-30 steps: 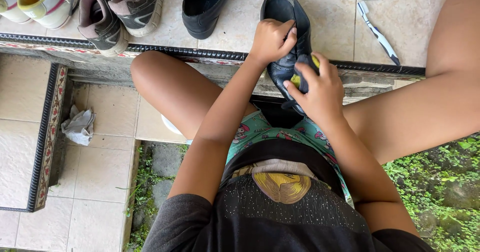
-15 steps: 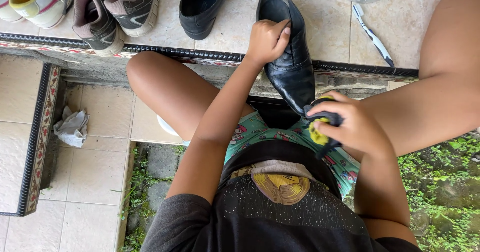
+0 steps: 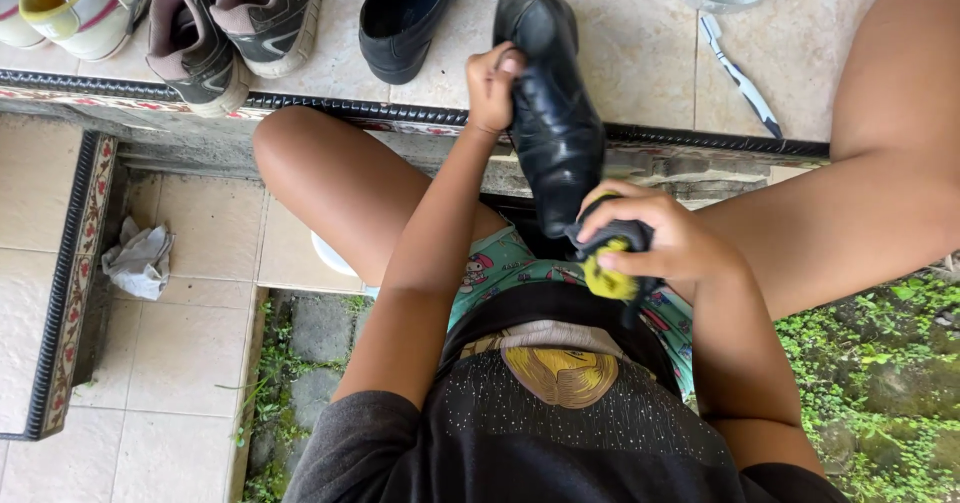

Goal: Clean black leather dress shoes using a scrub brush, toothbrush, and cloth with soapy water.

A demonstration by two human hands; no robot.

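Sitting at the edge of a raised tiled step point(image 3: 620, 53), the person holds a black leather shoe point(image 3: 550, 113) over the lap, its toe pointing toward the near side. Along the far left of the step stand a black slip-on shoe point(image 3: 410, 13), a pair of dark grey sneakers point(image 3: 230, 23) and a white and yellow sneaker point(image 3: 60, 3). Lower down on the left, a crumpled grey rag point(image 3: 140, 258) lies on the lower floor tiles point(image 3: 180, 363). The left hand point(image 3: 493, 88) is closed on the left edge of the leather shoe near its opening, steadying it. The right hand point(image 3: 665, 248) is clamped around a dark cloth with a yellow sponge point(image 3: 612, 263), pressed against the shoe's near toe. A white toothbrush point(image 3: 740, 75) lies on the step to the far right, well apart from both hands.
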